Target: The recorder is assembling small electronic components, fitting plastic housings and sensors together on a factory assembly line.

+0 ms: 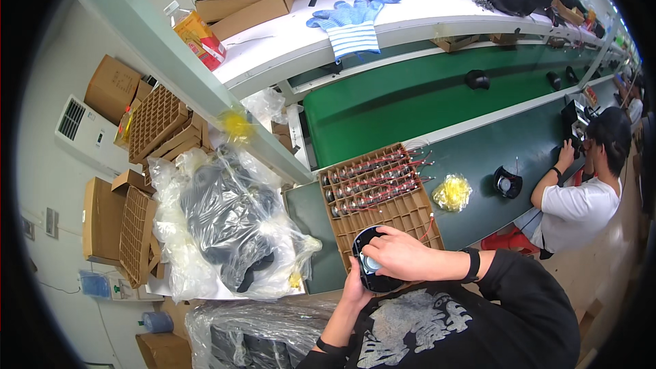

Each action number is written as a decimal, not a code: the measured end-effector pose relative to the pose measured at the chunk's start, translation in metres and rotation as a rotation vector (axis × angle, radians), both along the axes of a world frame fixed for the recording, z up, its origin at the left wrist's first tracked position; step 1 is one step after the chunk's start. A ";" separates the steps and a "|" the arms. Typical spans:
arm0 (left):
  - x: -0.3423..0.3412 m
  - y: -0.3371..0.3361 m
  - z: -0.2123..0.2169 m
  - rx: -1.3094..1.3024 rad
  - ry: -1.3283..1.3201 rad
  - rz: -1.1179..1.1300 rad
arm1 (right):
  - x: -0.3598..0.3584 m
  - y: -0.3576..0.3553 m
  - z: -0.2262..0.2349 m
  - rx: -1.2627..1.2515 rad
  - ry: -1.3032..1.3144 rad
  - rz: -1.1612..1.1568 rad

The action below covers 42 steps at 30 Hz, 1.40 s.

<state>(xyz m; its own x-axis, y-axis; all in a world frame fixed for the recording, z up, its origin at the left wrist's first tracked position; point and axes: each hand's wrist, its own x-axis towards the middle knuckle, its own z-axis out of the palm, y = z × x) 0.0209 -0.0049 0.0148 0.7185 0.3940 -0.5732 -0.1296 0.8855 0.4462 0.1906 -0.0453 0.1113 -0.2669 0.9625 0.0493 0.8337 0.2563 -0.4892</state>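
Close in front of my body, my left hand (354,288) grips a black curved plastic housing (388,285) by its near left side. Over that housing reaches my right hand (402,254), its fingers bent onto a round silver speaker (370,264) seated in the opening. Part of the speaker is hidden under these fingers. Just beyond my hands lies a cardboard divider tray (383,213). Its far rows hold several small round speakers with red wires, while the nearer cells show bare cardboard.
A yellow bundle (452,193) and another black housing (508,183) lie to the right on the dark bench. There a co-worker (581,188) sits. Beyond runs a green conveyor belt (410,106) carrying black parts. Plastic-wrapped black parts (229,212) crowd the left, beside a slanted post (184,82).
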 end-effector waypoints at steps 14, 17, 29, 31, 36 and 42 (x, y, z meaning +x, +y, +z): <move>0.005 0.000 -0.002 -0.054 0.023 -0.025 | 0.017 -0.006 0.022 0.099 0.109 -0.076; 0.004 -0.002 -0.015 -0.003 -0.026 -0.144 | 0.044 -0.006 0.021 0.158 0.087 -0.240; 0.030 0.000 -0.032 0.028 0.101 -0.390 | 0.092 -0.029 -0.071 -0.286 0.397 -0.203; 0.019 0.007 -0.039 0.224 0.074 -0.342 | 0.108 -0.036 -0.078 -0.335 0.378 -0.299; -0.054 0.062 -0.066 0.553 0.366 0.053 | 0.199 -0.082 -0.114 -0.071 0.076 -0.686; -0.187 0.119 -0.122 1.038 0.971 0.334 | 0.327 -0.122 -0.279 0.309 0.606 -1.470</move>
